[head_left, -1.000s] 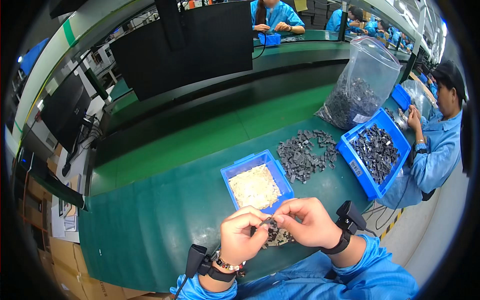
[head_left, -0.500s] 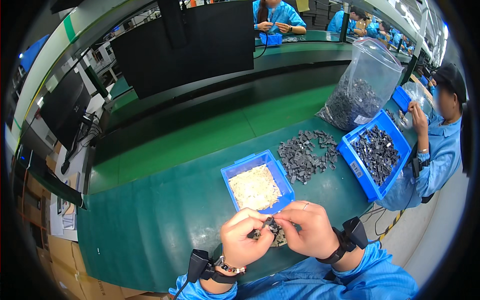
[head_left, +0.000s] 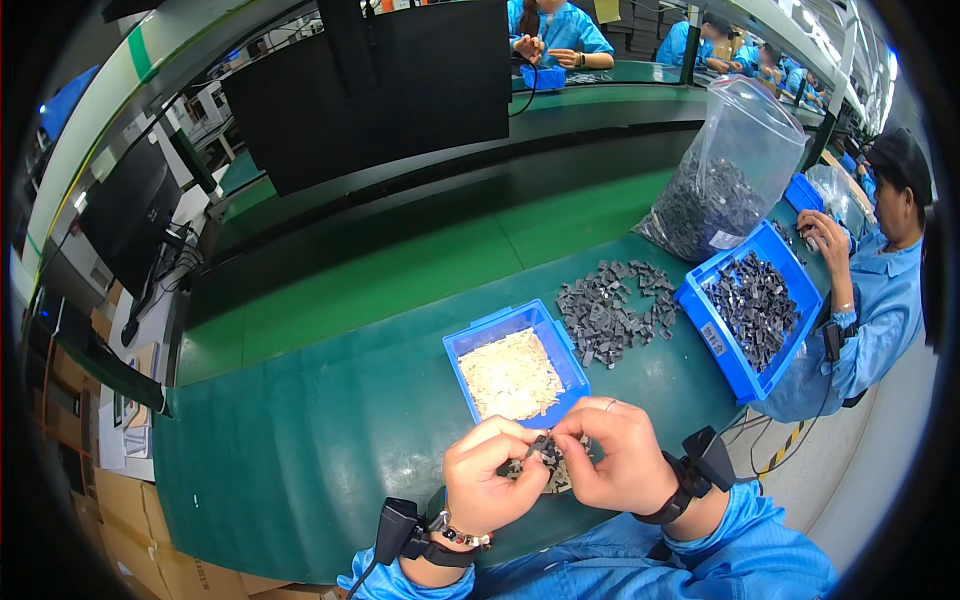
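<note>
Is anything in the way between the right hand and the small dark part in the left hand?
Nothing visible. The right hand is close beside the dark part, which the left hand pinches; whether it touches is too small to tell. The loose pile lies beneath the hands and the blue bin beyond, neither in between.

- Bright, even white light here, and long white strip lights (head_left: 884, 85) blaze at upper right!
- Soft sheen on the smooth green desk (head_left: 330, 470); deep shade below the wide black flat panel (head_left: 370, 110).
- Pale thin chips (head_left: 510, 375) nearly wash out, and glare streaks the clear plastic bag (head_left: 740, 125).
- Both bare hands (head_left: 490, 475) (head_left: 620, 460) look crisp, but the small dark piece (head_left: 540, 445) between them lacks detail.
- Fisheye bends straight edges, black swallows the corners, and distant blue-clad workers (head_left: 675, 42) go soft.
</note>
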